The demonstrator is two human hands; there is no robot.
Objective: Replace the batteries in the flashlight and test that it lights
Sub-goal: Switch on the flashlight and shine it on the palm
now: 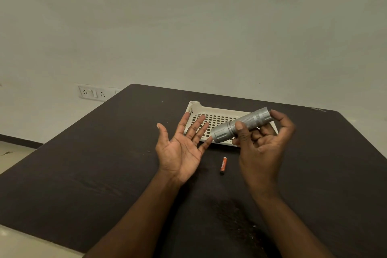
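The silver flashlight [240, 126] is gripped in the right hand [261, 142] above the white perforated tray [211, 120]. The left hand [182, 148] is held flat, empty. An orange battery [223, 164] is noted on the dark table [83, 174].

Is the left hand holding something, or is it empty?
Empty. The left hand is spread open, palm up, with nothing in it. The flashlight is in the right hand.

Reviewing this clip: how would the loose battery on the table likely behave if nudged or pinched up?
The orange battery is a small cylinder lying on its side on the flat dark table, so a sideways nudge would probably roll it. It looks rigid and light. Its smooth wrapper may slip in a fingertip pinch.
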